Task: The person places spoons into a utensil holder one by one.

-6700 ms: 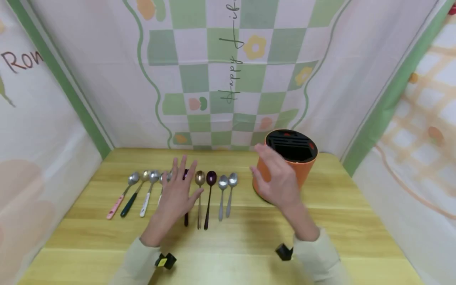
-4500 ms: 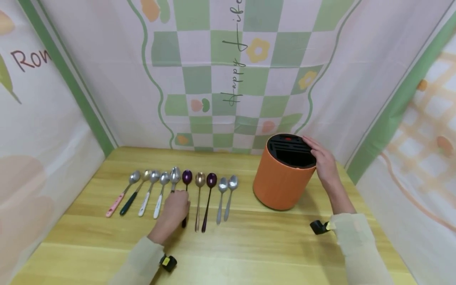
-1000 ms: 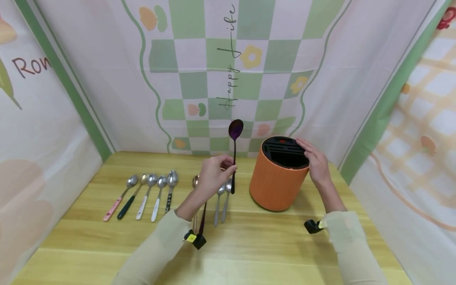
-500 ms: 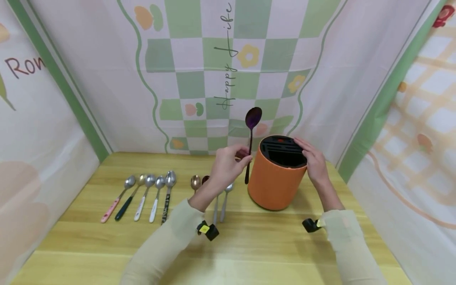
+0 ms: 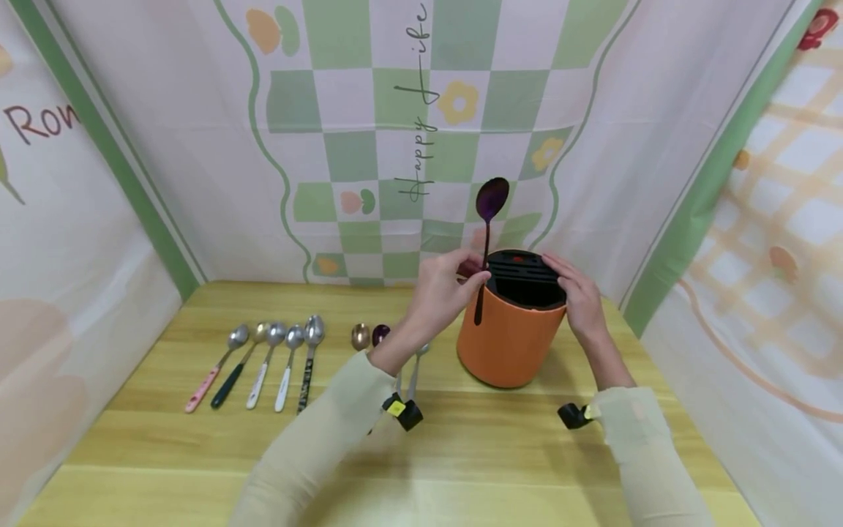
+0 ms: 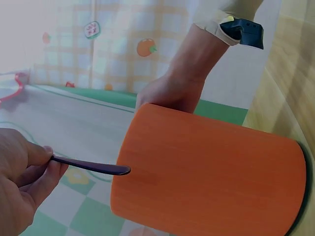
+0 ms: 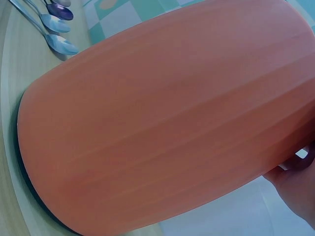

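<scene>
Orange holder [image 5: 507, 348] stands upright on the worktop [image 5: 481, 461], head view. Black slotted insert [image 5: 523, 271] in its top, with one larger compartment toward the near side. Left hand [image 5: 440, 294] pinches a dark purple spoon [image 5: 492, 199] by the handle between thumb and fingers; bowl up, handle near vertical, lower end in front of the holder's left wall below the rim. Spoon is outside the holder. Right hand [image 5: 582, 300] rests on the right side of the rim, fingers extended.

Row on the worktop, left of the holder: pink-handled spoon [image 5: 203, 389], dark-green-handled spoon [image 5: 227, 386], two white-handled spoons [image 5: 257, 384], patterned black-handled spoon [image 5: 306, 377], gold-coloured spoon [image 5: 360, 336], second purple spoon [image 5: 380, 334], two silver spoons [image 5: 413, 380]. Left forearm covers parts of the last few. Black camera unit at each wrist.

Left wrist view: same pinch from close up, handle end pointing at the holder wall. Can't tell if it touches. Right hand sits behind the holder at the rim end; its fingers are hidden.

Right wrist view: holder wall fills most of it. Part of the right hand at the lower right edge, finger pose unreadable. Spoon bowls lie at upper left, beyond the holder.
</scene>
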Demonstrator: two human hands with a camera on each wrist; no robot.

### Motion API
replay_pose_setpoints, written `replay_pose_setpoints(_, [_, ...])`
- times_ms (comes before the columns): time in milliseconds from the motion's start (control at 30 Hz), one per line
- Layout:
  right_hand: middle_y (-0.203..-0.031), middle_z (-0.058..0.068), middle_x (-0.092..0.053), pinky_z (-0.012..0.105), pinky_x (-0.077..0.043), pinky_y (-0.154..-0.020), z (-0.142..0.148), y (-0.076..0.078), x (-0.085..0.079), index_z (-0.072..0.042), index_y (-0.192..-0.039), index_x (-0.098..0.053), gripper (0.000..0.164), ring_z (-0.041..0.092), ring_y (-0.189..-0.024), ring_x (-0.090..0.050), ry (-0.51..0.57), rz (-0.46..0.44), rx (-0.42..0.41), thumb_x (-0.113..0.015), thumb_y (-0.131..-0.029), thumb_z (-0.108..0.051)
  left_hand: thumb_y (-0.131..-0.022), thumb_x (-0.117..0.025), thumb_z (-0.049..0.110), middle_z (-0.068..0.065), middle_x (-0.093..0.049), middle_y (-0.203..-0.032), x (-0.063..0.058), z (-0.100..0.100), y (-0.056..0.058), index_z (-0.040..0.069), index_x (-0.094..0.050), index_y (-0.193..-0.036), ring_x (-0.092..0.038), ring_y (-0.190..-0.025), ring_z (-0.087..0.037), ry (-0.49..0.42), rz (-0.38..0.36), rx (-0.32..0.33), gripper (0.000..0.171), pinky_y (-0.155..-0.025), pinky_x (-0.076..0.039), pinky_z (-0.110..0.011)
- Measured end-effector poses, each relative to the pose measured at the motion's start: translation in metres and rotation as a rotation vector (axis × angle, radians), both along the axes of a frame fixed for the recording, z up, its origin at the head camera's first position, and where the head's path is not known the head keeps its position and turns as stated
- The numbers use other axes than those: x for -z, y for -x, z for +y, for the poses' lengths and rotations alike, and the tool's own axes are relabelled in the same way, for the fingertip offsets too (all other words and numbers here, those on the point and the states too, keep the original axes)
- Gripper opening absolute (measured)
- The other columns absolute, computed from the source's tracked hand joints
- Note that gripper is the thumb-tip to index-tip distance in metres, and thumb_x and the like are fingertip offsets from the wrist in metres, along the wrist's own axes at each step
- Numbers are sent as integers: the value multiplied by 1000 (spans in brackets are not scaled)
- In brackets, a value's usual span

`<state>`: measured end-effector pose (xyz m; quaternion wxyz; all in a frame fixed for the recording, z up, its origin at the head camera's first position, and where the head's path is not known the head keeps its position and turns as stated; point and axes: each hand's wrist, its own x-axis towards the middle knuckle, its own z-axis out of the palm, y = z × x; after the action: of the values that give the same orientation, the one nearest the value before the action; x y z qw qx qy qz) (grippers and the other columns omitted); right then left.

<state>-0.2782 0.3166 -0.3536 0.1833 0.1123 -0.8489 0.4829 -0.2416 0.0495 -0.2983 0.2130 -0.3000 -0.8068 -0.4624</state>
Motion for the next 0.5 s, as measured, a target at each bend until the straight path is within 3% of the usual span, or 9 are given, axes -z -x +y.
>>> replay_pose_setpoints(300, [-156,13,-42,50,-20,-125,2,-2,-1,-6,-144,-52,44,30,-149,-31,22,-16,5,-30,-106,-15,-92,-72,13,-8,-75,-91,-16,23,5,3,-69,-99,-71,-80,-15,-10,48,53,12,-71,-53,-10])
replay_pose_setpoints(500, [-156,15,-42,49,-21,-125,2,0,0,-6,-143,-53,43,31,-149,-31,29,-13,-7,-31,-106,-11,-92,-72,13,-8,-74,-93,-23,34,8,3,-71,-101,-71,-81,-14,-11,65,43,13,-71,-53,-10])
